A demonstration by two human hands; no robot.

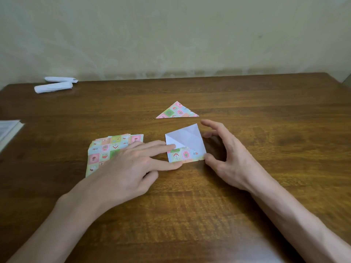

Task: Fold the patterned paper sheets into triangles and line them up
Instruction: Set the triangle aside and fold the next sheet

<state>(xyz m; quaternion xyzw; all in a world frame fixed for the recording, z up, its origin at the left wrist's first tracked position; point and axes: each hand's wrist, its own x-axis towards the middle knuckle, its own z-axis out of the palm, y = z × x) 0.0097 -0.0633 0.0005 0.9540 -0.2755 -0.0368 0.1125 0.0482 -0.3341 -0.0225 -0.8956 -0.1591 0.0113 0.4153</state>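
Head view, looking down at a brown wooden desk (pixel 190 215). Centre frame: one patterned sheet (pixel 188 137), white side up with diagonal creases; the patterned side shows along its lower edge, and the exact fold there is hard to read. Left hand (pixel 129 168) comes in from lower left, grip flat and holding nothing: straight fingers press on the sheet's left edge and lower left corner. Palm and wrist hide much of the stack of unfolded patterned sheets (pixel 106 149) just left of the sheet, so no count is possible. Right hand (pixel 228 154) comes in from lower right, grip wide: thumb tip touches the sheet's lower right corner, fingers are spread and loosely curved by the right edge. Cannot tell if those fingers touch the paper. One finished folded triangle (pixel 177 111) lies flat above the sheet, apart from it, apex pointing to the top of the frame. Upper left: two white rolled items (pixel 55 86) near the desk's far edge, material unclear. Left edge: a flat whitish object (pixel 7 130), cut off by the frame, unidentifiable. Both forearms are cut off at the bottom edge.
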